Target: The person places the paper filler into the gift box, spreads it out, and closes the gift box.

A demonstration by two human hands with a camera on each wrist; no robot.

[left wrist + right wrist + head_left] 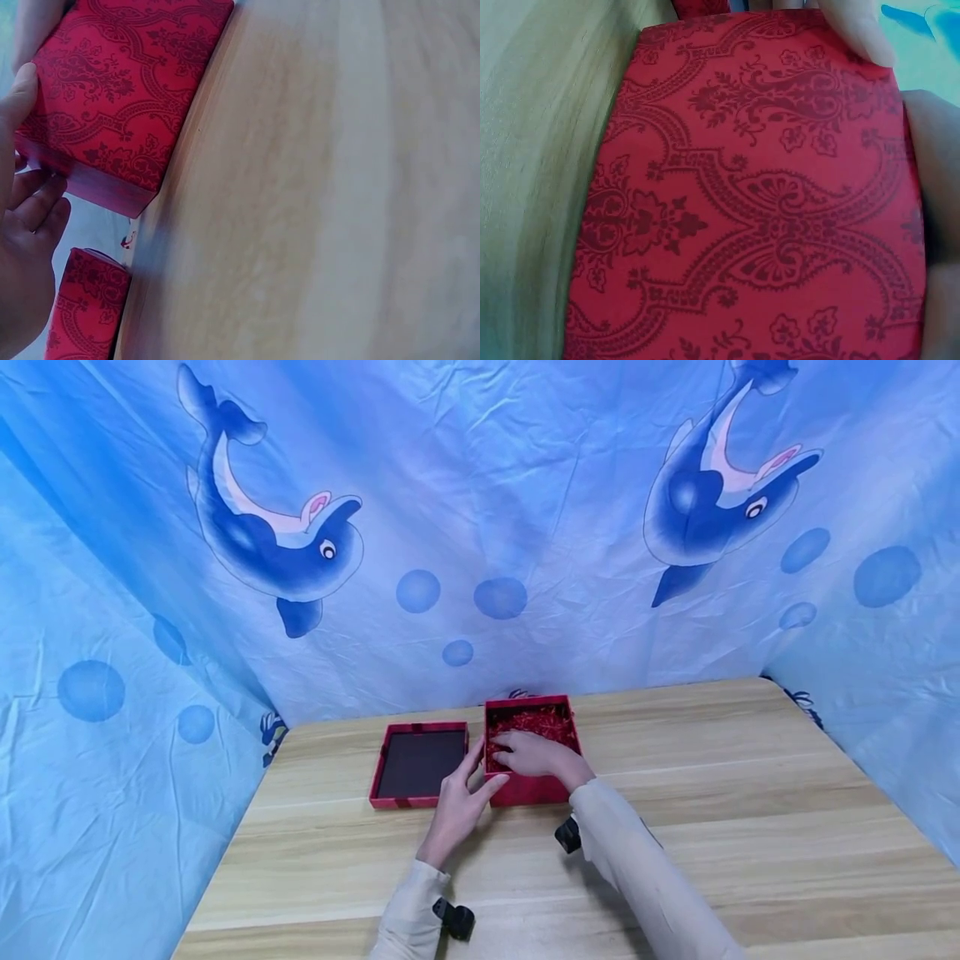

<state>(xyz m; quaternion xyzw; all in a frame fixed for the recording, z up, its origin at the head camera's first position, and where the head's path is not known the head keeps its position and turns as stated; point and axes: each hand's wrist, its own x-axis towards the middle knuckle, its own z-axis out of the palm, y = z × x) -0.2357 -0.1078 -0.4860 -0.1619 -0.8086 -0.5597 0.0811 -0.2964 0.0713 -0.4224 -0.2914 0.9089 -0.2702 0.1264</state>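
Note:
A red patterned box (531, 792) stands uncovered at the table's back, filled with red shredded paper (543, 722). My right hand (528, 753) reaches over its front wall, fingers spread on the paper at the left side; the fingertips are partly hidden. With thumb on the front wall and fingers along the left side, my left hand (459, 810) holds the box's front left corner. Its thumb and fingers also show against the box (124, 90) in the left wrist view. The right wrist view is mostly filled by the box's patterned front (757, 187).
A shallow red tray-like lid (422, 767) with a black inside lies just left of the box, near the left hand. The wooden table (712, 793) ends at a blue curtain (525, 460) printed with dolphins. A dark wrist device (454, 918) sits on the left sleeve.

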